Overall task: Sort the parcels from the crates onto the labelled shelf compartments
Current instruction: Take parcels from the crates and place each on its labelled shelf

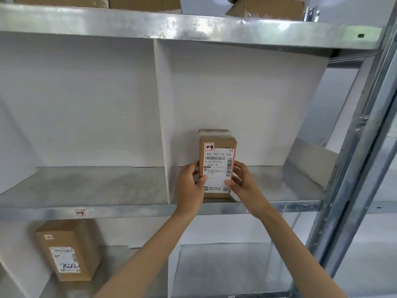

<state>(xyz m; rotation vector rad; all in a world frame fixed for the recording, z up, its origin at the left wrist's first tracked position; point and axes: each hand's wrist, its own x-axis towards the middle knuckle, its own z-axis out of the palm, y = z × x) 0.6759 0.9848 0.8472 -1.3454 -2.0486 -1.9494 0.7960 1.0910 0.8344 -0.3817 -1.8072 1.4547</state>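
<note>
forearms rise from bottom centre. left hand (190, 186) and right hand (242, 181) grip parcel (217, 160) by its two sides, fingers (203, 179) curled round it, thumbs on label face. parcel upright at frame centre, base on middle shelf (107, 209), compartment just right of white divider (161, 117).

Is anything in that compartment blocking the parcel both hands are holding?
Nothing visible does. The parcel already stands upright on the shelf, just right of the white divider. The left hand and right hand grip its sides. No other item shows behind or beside it.
</note>
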